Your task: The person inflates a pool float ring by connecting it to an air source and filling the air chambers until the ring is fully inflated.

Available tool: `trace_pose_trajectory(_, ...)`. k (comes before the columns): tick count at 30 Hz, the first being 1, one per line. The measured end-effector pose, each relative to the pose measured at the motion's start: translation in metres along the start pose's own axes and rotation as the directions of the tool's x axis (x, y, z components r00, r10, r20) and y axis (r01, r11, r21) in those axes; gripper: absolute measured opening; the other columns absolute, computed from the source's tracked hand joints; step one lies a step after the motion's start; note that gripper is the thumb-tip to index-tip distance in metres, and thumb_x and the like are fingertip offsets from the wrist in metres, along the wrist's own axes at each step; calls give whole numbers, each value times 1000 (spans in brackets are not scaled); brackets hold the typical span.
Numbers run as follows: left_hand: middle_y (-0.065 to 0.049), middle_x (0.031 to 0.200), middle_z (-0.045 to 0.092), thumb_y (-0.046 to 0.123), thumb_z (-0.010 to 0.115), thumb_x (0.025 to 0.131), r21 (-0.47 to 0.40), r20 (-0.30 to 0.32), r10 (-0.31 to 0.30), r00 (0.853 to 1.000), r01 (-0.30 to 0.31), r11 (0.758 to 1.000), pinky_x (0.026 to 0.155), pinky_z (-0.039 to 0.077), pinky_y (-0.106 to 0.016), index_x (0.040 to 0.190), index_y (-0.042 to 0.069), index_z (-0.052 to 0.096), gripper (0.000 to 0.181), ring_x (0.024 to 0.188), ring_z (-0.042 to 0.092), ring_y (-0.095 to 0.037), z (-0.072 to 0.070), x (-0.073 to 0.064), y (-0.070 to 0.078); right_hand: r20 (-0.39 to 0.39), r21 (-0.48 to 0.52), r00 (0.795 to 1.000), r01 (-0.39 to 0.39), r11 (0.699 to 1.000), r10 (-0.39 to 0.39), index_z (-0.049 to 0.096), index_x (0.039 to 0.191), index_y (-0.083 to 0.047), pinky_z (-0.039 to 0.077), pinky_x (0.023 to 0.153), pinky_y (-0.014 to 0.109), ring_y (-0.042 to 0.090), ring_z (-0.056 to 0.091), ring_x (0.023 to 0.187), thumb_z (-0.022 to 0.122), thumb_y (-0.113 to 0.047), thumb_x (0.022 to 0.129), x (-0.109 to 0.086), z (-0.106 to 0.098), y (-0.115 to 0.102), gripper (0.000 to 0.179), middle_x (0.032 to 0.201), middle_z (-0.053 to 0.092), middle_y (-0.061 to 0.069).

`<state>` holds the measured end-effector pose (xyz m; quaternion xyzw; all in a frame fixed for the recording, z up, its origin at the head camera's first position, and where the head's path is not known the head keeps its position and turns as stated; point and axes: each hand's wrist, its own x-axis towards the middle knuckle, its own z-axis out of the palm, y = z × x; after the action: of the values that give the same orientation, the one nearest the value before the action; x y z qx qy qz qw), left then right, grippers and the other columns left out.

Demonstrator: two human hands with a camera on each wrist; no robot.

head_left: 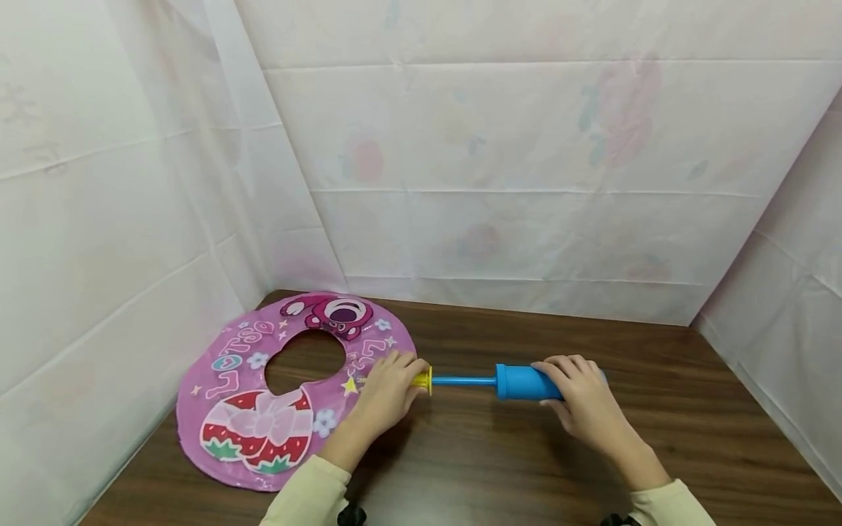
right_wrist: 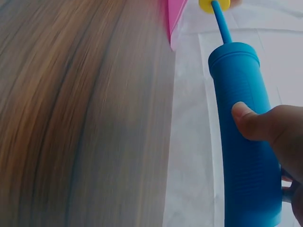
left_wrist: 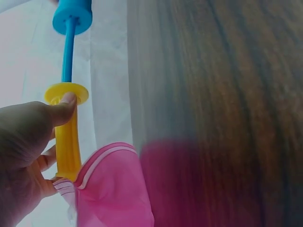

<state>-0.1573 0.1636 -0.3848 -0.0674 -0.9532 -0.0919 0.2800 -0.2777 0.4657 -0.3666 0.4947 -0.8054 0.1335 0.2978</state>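
A hand pump with a blue barrel (head_left: 516,382), a thin blue rod (head_left: 463,380) and a yellow end piece (left_wrist: 67,142) lies level between my two hands. My left hand (head_left: 388,391) grips the yellow end piece, thumb near its round flange, over the right side of a pink swim ring (head_left: 197,409). In the left wrist view the far end of the yellow piece meets the ring's edge. The ring looks flat and slightly wrinkled, with a bear and strawberry print. My right hand (head_left: 588,398) holds the barrel, its thumb along the side. A length of rod shows outside the barrel.
The dark wooden table (head_left: 710,424) carries the ring on its left side. White floral sheets (head_left: 500,168) hang behind the table and along its left and right sides.
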Motion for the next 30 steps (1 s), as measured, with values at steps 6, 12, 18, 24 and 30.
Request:
trace_pose_trajectory(6,2,87,60,24,78,78,30,11,12,1000,-12,999,72,47,-35,99,17,63,27,85,54,-18,1,3,-1,-17,11,1000,-26,1000,26,63,116,-7,48,79,49,31,59,96,90,-16,60,8,18,-19,62,107,64,10)
trace_pose_trajectory(12,0,90,62,24,78,78,52,31,22,999,-24,998,71,47,-35,100,16,63,29,86,54,-19,2,1,2,-37,18,999,-32,999,33,64,114,-8,47,78,47,30,59,95,91,-18,59,12,34,-38,62,105,65,10)
trace_pose_trajectory(18,0,90,61,23,80,76,73,35,35,999,-38,997,74,48,-36,100,15,63,30,86,53,-18,7,-3,4,-57,16,997,-42,999,43,64,114,-9,46,78,44,28,58,94,92,-20,58,16,49,-59,63,104,66,9)
trace_pose_trajectory(24,1,88,60,25,78,79,64,32,33,999,-35,997,74,48,-34,101,17,64,28,84,52,-17,12,-7,1,-50,5,998,-41,999,41,64,115,-10,48,80,44,28,58,95,91,-21,60,23,58,-76,63,106,66,9)
trace_pose_trajectory(30,4,84,58,27,78,78,81,-62,67,996,-61,995,69,46,-27,102,20,67,28,81,52,-14,13,-9,-6,-53,14,997,-52,999,53,63,118,-12,50,84,47,27,59,99,91,-23,60,29,58,-75,64,108,65,8)
